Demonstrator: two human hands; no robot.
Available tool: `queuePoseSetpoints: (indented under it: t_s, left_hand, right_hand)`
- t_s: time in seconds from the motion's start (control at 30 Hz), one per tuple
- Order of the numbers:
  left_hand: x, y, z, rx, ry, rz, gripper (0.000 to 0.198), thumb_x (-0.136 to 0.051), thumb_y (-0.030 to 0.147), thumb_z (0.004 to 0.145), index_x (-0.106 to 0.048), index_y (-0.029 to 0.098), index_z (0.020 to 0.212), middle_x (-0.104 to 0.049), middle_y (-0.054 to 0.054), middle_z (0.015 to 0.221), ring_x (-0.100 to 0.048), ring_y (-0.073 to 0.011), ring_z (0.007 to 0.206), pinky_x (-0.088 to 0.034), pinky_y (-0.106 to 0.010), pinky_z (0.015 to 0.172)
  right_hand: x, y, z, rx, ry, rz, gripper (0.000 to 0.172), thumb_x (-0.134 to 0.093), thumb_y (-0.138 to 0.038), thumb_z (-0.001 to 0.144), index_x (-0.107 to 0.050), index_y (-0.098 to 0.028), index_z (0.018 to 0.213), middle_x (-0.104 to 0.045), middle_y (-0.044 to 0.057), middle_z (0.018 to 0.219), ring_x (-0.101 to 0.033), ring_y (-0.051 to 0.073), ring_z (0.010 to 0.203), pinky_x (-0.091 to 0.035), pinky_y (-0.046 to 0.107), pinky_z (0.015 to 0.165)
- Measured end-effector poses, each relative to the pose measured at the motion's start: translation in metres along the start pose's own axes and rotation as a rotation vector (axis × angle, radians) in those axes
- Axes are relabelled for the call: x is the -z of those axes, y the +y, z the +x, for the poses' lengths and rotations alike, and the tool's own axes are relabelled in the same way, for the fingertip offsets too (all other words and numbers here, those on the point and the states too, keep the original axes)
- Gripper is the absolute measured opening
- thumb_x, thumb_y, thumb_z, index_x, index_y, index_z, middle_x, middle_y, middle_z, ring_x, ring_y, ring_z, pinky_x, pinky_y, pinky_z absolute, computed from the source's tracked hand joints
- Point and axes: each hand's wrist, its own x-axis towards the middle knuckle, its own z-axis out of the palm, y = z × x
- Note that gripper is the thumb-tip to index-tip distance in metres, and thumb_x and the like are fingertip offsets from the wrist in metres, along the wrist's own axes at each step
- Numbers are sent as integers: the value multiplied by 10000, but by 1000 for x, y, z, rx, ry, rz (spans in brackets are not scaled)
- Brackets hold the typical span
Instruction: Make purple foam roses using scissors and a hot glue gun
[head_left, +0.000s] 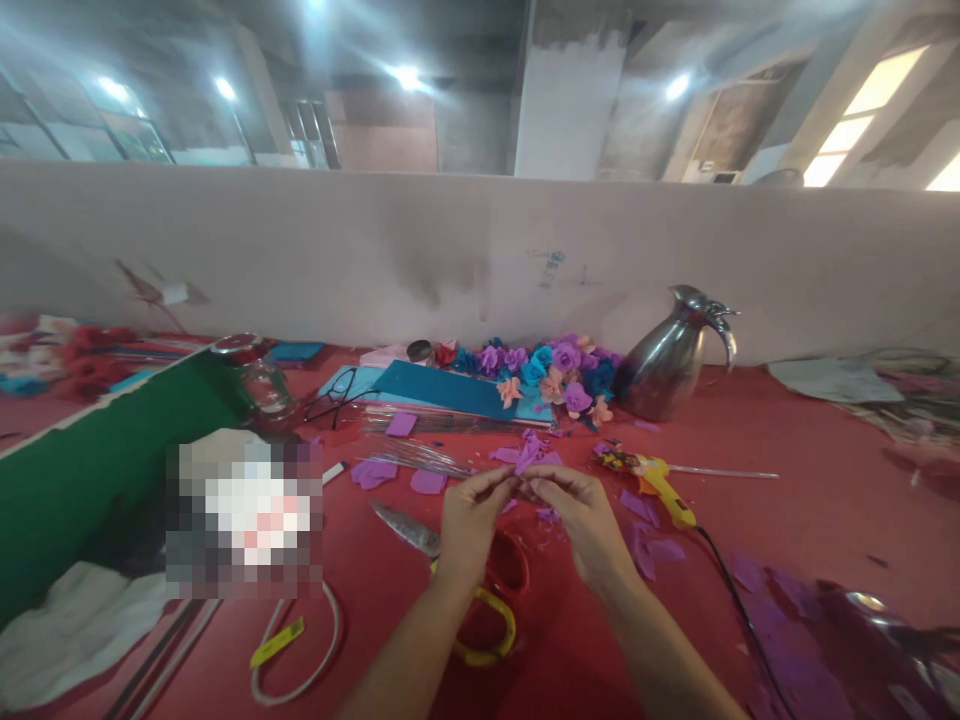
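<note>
A purple paper flower [531,453] is pinched at its base between my two hands, over the middle of the red table. My left hand [474,515] has thumb and fingers closed on it from the left. From the right, my right hand [574,510] closes on the same spot, the fingertips of both hands nearly touching. Scissors with red and yellow handles [487,640] lie under my left wrist, their blade [405,527] pointing to the far left. Purple paper petals [429,482] are scattered around both hands. What sits exactly between the fingertips is hidden.
A yellow glue gun [667,490] with a black cord lies right of my hands. Behind stand a steel jug [667,360], several finished paper flowers [566,355] and a blue sheet [442,388]. Glasses [337,395], a glass jar [259,375] and a green partition [97,470] are leftward.
</note>
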Motion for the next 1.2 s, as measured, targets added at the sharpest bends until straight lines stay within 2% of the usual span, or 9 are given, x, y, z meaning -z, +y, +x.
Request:
queuePoseSetpoints:
  t_s: [0.17,0.4,0.63,0.77,0.9,0.97,1.03,1.13,1.2]
  left_hand:
    - [2,-1,0,-44,45,85,183,-709,226,657,-764,208,830,-747,-43,798,-658,-205,774,-495,-317,775]
    - [3,4,-3,-240,122,222,156,-700,175,661,-767,250,781,-746,-44,801,-660,-214,762,-483,-308,757]
    - [2,2,-5,-267,108,206,173,-681,144,672,-766,248,781,-739,-49,795,-650,-204,756,-468,-287,739]
    - [1,0,-2,-173,108,156,119,-680,175,674,-757,211,756,-723,-44,745,-630,-180,689,-465,-273,683]
    - [0,-3,1,-24,71,-47,106,-723,229,647,-719,167,733,-666,-2,642,-554,-114,563,-436,-232,596]
    - [0,-4,2,45,47,-182,147,-753,230,614,-701,156,729,-648,10,632,-530,-87,536,-417,-213,574]
    - [0,-4,3,111,12,-295,179,-774,219,586,-688,151,728,-635,18,622,-520,-70,518,-402,-197,554]
    - [0,-2,2,203,-96,-400,187,-792,196,559,-671,139,689,-616,18,595,-506,-53,498,-382,-173,516]
    - [0,2,1,293,-177,-463,183,-797,185,545,-655,130,646,-608,7,577,-500,-51,490,-367,-165,485]
  right_hand:
    - [-1,-1,1,-9,-9,-19,117,-709,-284,642,-749,-209,722,-707,27,686,-636,189,704,-496,338,764]
    - [-2,-3,0,-18,25,-28,145,-723,-308,616,-753,-209,718,-713,38,693,-641,205,694,-503,360,765]
    - [-1,0,0,3,3,-79,165,-671,-286,667,-753,-219,793,-708,33,705,-631,198,715,-478,336,748]
    - [-3,-1,-5,87,25,-118,187,-640,-265,698,-736,-229,854,-677,11,688,-585,164,648,-453,280,640]
    - [1,-2,-7,207,239,-52,113,-615,-275,730,-698,-220,784,-590,-18,612,-480,119,552,-391,238,542]
    - [2,-2,-5,200,303,-17,90,-617,-279,725,-674,-215,753,-557,-28,584,-449,111,531,-362,229,511]
    - [1,-2,-3,124,258,-6,100,-652,-290,688,-669,-206,740,-572,-23,597,-468,116,543,-369,231,516]
    - [-3,-4,-1,-46,112,60,194,-730,-289,594,-674,-192,752,-632,-2,671,-550,140,619,-423,246,580]
    - [-6,-6,-2,-142,-7,165,209,-739,-272,578,-665,-192,755,-627,-11,646,-567,136,611,-440,245,594]
